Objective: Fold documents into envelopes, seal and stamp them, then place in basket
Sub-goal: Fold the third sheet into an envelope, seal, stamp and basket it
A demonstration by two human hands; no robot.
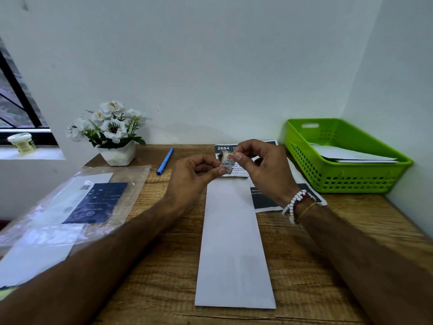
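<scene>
Envelope (234, 242) flat on desk (152, 277)
Left hand (187, 177) and right hand (267, 167) pinch one stamp (227, 161) above its 12 o'clock end.

wooden table (304, 266): white envelope (232, 242), lengthwise at centre, overlapping printed sheets (264, 202); blue pen (165, 161) and potted white flowers (118, 154), rear left; clear plastic sleeve (70, 207) of papers, left edge; green basket (351, 181), rear right corner.

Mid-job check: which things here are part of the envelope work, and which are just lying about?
Job: stamp, pinched by left hand and right hand; white envelope; printed documents; green basket with envelopes inside.
Lying about: blue pen; flower pot; tub on windowsill; plastic packet of papers (maybe supplies).
</scene>
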